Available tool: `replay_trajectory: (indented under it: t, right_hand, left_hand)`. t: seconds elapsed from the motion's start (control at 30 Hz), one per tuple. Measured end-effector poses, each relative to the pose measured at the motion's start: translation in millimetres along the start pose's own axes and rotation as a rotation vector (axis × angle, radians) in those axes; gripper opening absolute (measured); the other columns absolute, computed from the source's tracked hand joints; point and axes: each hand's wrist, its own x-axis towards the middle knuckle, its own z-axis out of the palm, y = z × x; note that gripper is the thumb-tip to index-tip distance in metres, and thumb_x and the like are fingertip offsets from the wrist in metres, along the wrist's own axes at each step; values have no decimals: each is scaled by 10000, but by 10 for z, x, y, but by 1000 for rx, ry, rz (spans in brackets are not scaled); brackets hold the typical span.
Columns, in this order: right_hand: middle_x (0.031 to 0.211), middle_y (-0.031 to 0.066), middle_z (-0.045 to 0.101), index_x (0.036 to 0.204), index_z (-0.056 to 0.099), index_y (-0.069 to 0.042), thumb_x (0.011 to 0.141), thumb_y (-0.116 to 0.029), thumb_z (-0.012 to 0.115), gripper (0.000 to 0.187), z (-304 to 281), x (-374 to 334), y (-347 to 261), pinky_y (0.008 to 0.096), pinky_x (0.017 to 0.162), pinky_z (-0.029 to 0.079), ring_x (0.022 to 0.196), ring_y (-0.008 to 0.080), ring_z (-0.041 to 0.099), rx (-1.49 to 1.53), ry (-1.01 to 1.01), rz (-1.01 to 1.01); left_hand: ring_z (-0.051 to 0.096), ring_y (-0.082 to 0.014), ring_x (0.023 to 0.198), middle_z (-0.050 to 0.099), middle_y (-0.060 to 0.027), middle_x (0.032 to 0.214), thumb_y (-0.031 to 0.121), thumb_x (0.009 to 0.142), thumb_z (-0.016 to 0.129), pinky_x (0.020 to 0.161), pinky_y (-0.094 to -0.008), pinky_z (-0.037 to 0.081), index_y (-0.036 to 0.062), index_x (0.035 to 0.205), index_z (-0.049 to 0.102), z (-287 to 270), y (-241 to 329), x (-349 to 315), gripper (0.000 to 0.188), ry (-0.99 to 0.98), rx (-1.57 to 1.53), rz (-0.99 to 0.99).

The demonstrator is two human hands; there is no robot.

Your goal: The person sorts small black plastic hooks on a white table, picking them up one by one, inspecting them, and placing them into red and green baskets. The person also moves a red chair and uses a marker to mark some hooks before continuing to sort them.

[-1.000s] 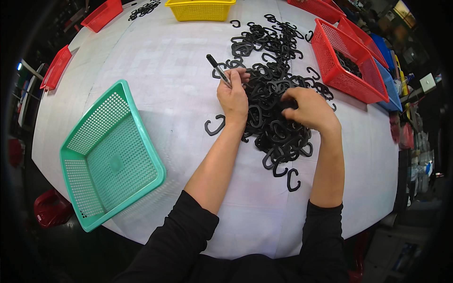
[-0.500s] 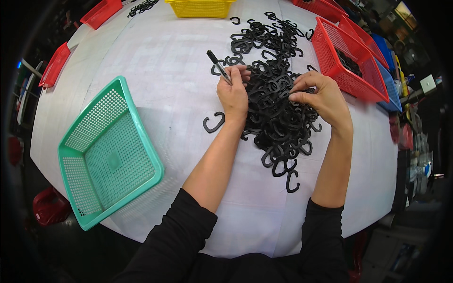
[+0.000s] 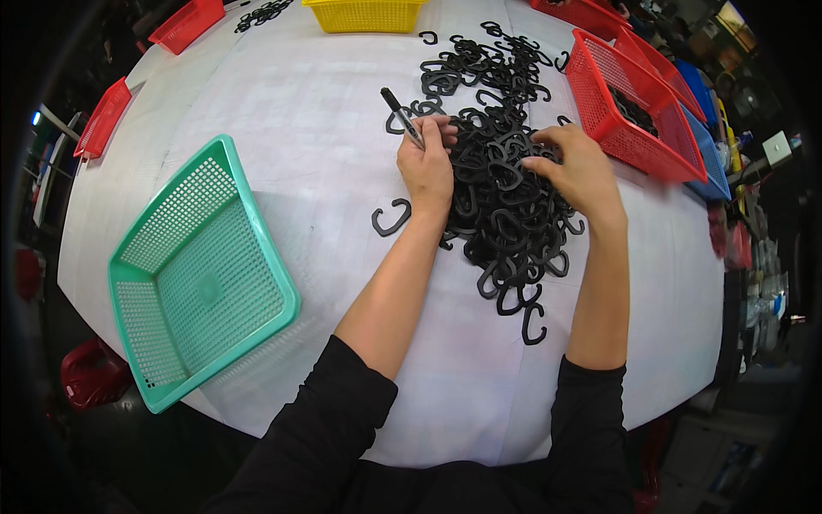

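Observation:
A heap of black C-shaped plastic hooks [image 3: 507, 227] lies in the middle of the white-covered table. My left hand [image 3: 426, 178], at the heap's left edge, is closed around a black-capped marker pen [image 3: 399, 111], its cap pointing up and away to the left. Whether those fingers also hold a hook is hidden. Over the right side of the heap hovers my right hand [image 3: 586, 174], thumb and fingers apart, with nothing visible between them. One loose hook [image 3: 392, 218] rests left of my left wrist; another hook [image 3: 533, 325] lies at the heap's near end.
An empty green mesh basket [image 3: 205, 283] stands tilted at the left. At the right are a red basket [image 3: 638, 137] holding black pieces and a blue basket [image 3: 715, 180]. A yellow basket [image 3: 366, 17] is at the far edge, with small red baskets [image 3: 104, 118] at the far left.
My right hand's thumb and fingers have spread apart, and the hand has shifted slightly left over the heap. My left hand keeps the marker pen, almost unmoved.

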Motion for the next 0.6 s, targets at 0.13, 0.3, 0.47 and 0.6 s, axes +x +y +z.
replay_trajectory:
  t: [0.13,0.3,0.47,0.6]
  right_hand:
    - [1211,160,503,1164,575,-101,726,-423,682,553,219,-260,-204,370,900,426,1110,322,494,2,-281,-82]
    - [1244,116,453,1273,458,-163,696,-369,726,669,310,-960,-470,475,961,315,1195,260,388,-3,-183,-217]
    - [1029,103,556,1102,551,-99,694,-112,651,421,150,-1230,-157,370,849,441,1007,258,529,188,-67,-157]
    - [921,149,634,1011,570,-18,746,-169,670,320,-116,-1345,-130,316,730,470,808,250,613,660,65,-36]
  left_hand:
    - [582,-97,672,630,-45,774,222,951,419,584,-217,451,33,885,600,50,-20,5,270,-4,17,-7]
    - [586,-102,632,634,-53,735,200,932,444,553,-223,452,11,861,600,-96,23,127,255,43,-46,76]
    - [566,-91,717,626,-36,769,222,941,441,622,-221,431,24,884,606,-13,294,-341,264,-42,0,126]
    - [566,-87,742,622,-33,779,214,951,428,657,-222,430,23,886,605,-250,694,-774,269,-197,128,177]
